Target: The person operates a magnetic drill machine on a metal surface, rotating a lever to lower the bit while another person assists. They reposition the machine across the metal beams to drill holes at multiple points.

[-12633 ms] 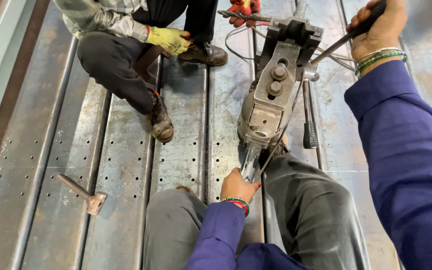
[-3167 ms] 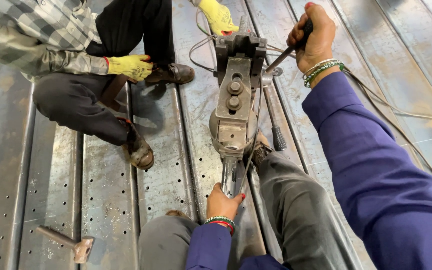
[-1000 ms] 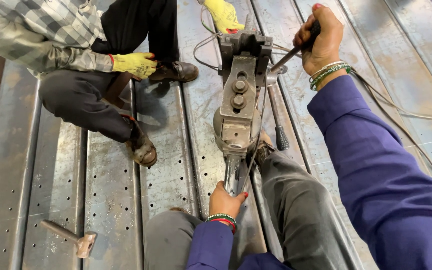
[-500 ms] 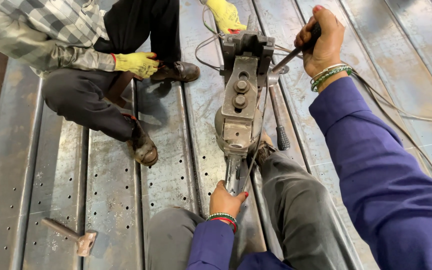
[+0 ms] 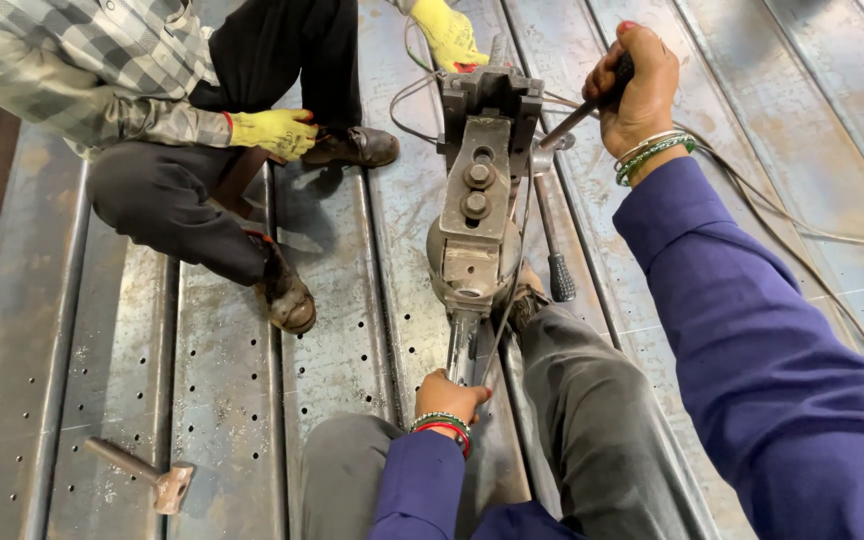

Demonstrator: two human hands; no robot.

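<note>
Grey seaming machine [image 5: 474,215] at frame centre, astride raised rib of ribbed metal sheet floor [image 5: 222,380]. Left hand [image 5: 449,397] closed round its rear handle, lower centre. Right hand [image 5: 635,85] fisted on black lever [image 5: 592,100], upper right. Judgement: keep machine square on rib, lever pull steady. Co-worker's yellow gloves [image 5: 272,130] upper left; hammer [image 5: 142,475] lower left.

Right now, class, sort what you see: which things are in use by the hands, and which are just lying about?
In use:
- Grey metal machine, its rear handle gripped by the left hand
- Lever bar, gripped by the right hand
- Cable leading away from the machine

Lying about:
- Hammer on the perforated metal floor, touched by no hand
- Black-gripped tool beside the machine
</note>
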